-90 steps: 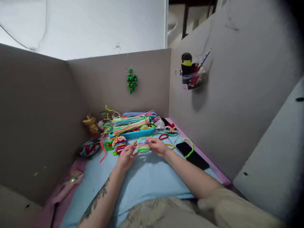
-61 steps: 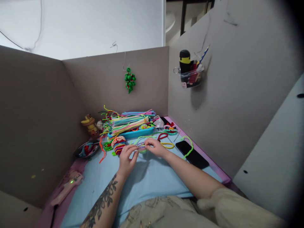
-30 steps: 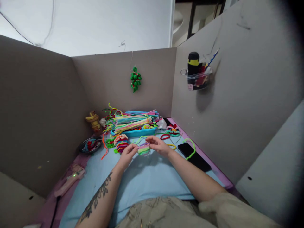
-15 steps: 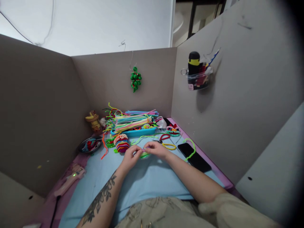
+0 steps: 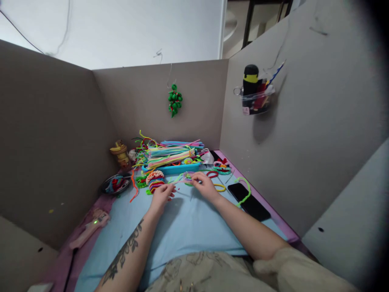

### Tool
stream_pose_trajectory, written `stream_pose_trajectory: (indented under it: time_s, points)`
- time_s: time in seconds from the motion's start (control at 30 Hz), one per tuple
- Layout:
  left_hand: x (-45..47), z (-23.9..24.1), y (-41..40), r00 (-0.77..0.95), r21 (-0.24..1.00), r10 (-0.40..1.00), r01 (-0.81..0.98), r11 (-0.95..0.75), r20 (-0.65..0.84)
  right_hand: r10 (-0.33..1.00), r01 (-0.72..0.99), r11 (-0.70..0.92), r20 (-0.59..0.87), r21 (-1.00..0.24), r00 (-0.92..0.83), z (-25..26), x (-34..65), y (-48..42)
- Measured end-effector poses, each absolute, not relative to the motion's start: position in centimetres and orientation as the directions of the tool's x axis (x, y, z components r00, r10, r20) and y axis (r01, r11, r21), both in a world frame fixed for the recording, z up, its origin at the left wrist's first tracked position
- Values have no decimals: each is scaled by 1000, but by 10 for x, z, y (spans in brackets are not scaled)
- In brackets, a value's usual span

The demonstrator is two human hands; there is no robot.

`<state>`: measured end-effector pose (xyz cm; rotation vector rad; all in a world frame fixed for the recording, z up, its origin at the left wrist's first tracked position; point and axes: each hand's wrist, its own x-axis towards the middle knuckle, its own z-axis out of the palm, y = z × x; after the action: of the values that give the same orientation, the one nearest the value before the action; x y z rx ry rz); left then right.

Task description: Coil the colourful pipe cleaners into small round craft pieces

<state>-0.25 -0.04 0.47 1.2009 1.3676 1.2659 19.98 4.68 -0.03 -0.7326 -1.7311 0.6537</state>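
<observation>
My left hand point(image 5: 162, 196) is closed in a pinch on one end of a pale pink pipe cleaner point(image 5: 180, 182). The strand stretches across the gap to my right hand point(image 5: 205, 186), whose thumb and fingers close on a small purple and green pipe cleaner piece point(image 5: 187, 176). How the strand joins that piece is too blurred to tell. Just beyond my left hand lies a striped, many-coloured pipe cleaner bundle point(image 5: 155, 183) with a peach fluffy edge. Scissors with red point(image 5: 212, 174) and yellow handles are partly hidden behind my right hand.
A blue tray point(image 5: 170, 169) heaped with pipe cleaners stands at the back. To the right lies a black phone point(image 5: 249, 201) with a green pipe cleaner point(image 5: 246, 194) across it. A dark bowl point(image 5: 105, 187) and pink glue gun point(image 5: 91, 229) are at left. Grey panels point(image 5: 194, 101) enclose the table.
My hands have moved apart, the left one to the left, drawing the pink strand out between them. The purple and green piece has risen slightly with my right hand.
</observation>
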Motion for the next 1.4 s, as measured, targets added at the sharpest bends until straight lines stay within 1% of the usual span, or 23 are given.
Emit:
stream_pose_trajectory:
  time_s: [0.03,0.07,0.1,0.17,0.27,0.37,0.43,0.47,0.57,0.63,0.73,0.83,0.97,1.1,1.17,1.27,1.33,1.4]
  points:
    - [-2,3,1,-69,994,992,-39,102,-105,722,168,690,651,-704,-235,0,198,44]
    - [-2,1,3,-25,975,985,-152,164,-170,688,182,723,673,-666,-271,0,197,41]
    - [-2,0,5,-7,948,981,-256,188,-196,653,193,755,688,-627,-317,1,196,38]
    - [-5,-1,8,-48,898,979,-408,164,-200,591,207,802,698,-560,-404,2,194,33]
    - [-14,-2,12,-105,859,975,-498,120,-197,538,227,839,692,-494,-481,3,194,30]
    - [-21,-2,15,-109,856,975,-504,116,-196,521,241,851,692,-467,-499,2,195,32]
    - [-20,-2,14,-125,880,971,-458,126,-204,544,241,836,689,-493,-478,1,195,33]
    - [-19,-3,13,-127,898,971,-420,133,-203,570,236,818,683,-525,-457,1,195,34]
    - [-11,-4,9,-122,955,980,-269,121,-159,681,195,720,624,-666,-382,-1,192,36]
    - [-6,-6,8,-143,988,985,-133,76,-95,736,163,656,577,-737,-355,-3,190,37]
    - [-3,-8,6,-158,992,987,122,-6,26,763,134,617,547,-776,-344,-7,187,39]
    - [-3,-9,6,-138,945,982,316,-81,130,771,124,604,538,-787,-341,-9,187,40]
    - [-4,-8,5,-128,867,967,480,-132,218,779,138,589,514,-796,-360,-9,187,40]
    - [-4,-8,3,-35,739,951,638,-214,306,776,146,591,510,-793,-370,-10,187,40]
    - [-4,-6,3,40,663,923,683,-306,384,767,137,595,509,-792,-391,-11,187,40]
    - [-5,-4,1,130,573,862,698,-430,490,724,91,602,495,-793,-480,-12,186,39]
    - [-6,-3,1,151,554,842,691,-464,518,702,62,598,485,-799,-521,-12,185,38]
    - [-8,-2,0,171,542,834,688,-482,525,715,75,574,455,-815,-531,-13,185,37]
